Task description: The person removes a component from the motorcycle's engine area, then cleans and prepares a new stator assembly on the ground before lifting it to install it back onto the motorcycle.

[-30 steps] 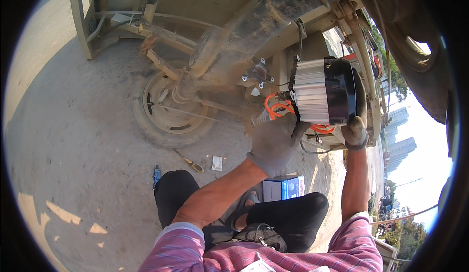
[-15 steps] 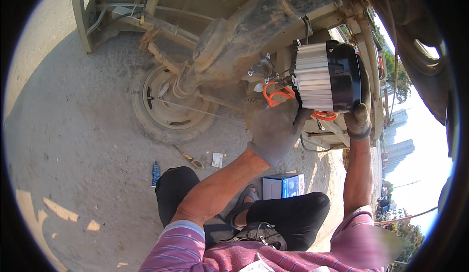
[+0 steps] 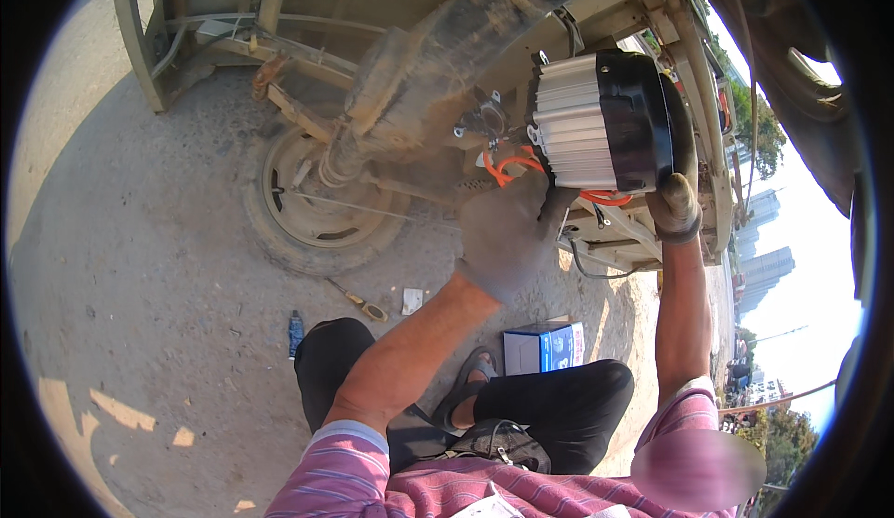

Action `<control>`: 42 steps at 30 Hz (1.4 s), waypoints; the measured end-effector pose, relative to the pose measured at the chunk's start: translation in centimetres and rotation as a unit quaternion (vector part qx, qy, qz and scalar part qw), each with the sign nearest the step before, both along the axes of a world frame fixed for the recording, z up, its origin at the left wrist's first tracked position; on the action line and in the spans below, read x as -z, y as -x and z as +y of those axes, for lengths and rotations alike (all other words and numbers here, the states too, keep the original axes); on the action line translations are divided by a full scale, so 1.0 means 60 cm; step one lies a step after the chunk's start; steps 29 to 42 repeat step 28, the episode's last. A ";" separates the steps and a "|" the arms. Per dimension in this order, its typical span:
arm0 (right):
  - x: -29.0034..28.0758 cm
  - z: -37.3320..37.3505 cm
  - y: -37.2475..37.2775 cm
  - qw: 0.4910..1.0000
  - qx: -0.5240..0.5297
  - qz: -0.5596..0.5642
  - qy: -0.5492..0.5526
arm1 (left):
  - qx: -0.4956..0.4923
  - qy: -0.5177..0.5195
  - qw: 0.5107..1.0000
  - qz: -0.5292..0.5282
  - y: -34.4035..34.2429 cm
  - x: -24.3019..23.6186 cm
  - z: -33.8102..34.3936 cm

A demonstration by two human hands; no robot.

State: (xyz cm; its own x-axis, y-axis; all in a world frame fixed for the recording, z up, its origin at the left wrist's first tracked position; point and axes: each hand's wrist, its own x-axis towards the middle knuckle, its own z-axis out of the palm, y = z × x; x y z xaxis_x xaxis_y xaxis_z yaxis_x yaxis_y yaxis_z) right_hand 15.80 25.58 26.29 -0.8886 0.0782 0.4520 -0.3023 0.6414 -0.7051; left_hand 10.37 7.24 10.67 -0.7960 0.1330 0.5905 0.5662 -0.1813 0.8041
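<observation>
I hold an electric motor (image 3: 570,127) between both hands, in front of the vehicle's underside. Its ribbed body is silver and its right end is a black cap. My left hand (image 3: 507,239), in a grey glove, is closed at the lower left of the casing, its thumb against the underside; most of its fingers are hidden. My gloved right hand (image 3: 680,206) supports the black cap from its lower right, with fingers reaching behind it. Orange cables (image 3: 508,168) run behind and under the motor. A round metal flange (image 3: 487,120) on the dusty axle housing (image 3: 438,80) lies just left, apart from the motor.
A dusty wheel (image 3: 321,206) stands left of the axle. On the ground lie a screwdriver (image 3: 361,302), a small white packet (image 3: 413,301) and a blue tube (image 3: 295,334). A blue-and-white box (image 3: 543,348) sits beside my foot. Frame rails (image 3: 694,80) rise at the right.
The motor has risen slightly in the view, with both hands still on it. The whole scene has shifted a little left as the view moved.
</observation>
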 end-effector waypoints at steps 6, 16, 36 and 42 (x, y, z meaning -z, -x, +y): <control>0.003 0.010 0.026 1.000 0.001 -0.011 -0.008 | 0.014 0.044 0.998 -0.038 0.013 0.006 0.010; 0.014 0.040 0.055 0.999 -0.025 -0.010 -0.017 | -0.048 0.003 0.999 -0.012 0.029 0.022 0.041; 0.012 0.058 0.089 0.995 -0.056 -0.042 -0.077 | -0.024 0.013 0.996 -0.082 0.039 0.033 0.059; 0.012 0.058 0.089 0.995 -0.056 -0.042 -0.077 | -0.024 0.013 0.996 -0.082 0.039 0.033 0.059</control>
